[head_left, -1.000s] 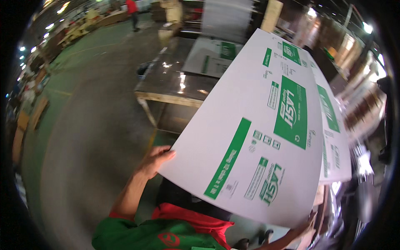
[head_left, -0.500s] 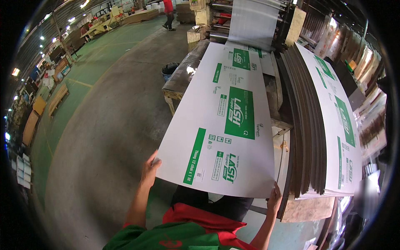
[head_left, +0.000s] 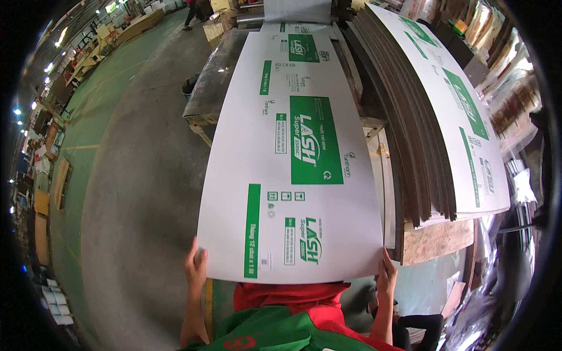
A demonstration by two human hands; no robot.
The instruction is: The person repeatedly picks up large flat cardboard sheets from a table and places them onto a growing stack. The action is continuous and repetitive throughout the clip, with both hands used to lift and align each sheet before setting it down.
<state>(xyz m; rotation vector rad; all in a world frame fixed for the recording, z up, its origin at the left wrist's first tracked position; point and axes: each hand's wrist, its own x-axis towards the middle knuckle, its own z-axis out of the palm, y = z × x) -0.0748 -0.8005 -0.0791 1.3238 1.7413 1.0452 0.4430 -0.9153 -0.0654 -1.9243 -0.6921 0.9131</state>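
A large white cardboard sheet with green printing stretches away from me, its far end near the rollers of a machine. My left hand grips its near left corner, thumb on top and fingers mostly hidden below the board. At the near right corner, my right hand pinches the edge in the same way. Between the two hands the near edge bows slightly, just in front of my body.
A tall stack of matching sheets stands close on the right, on a wooden pallet. Left of the held sheet is a metal-topped table. Beyond lies the machine with pale film. Someone's leg shows far off.
Both hands keep their hold on the sheet. My view has shifted, so the sheet, machine and stack sit farther left or higher. The sheet now lies straighter before me.
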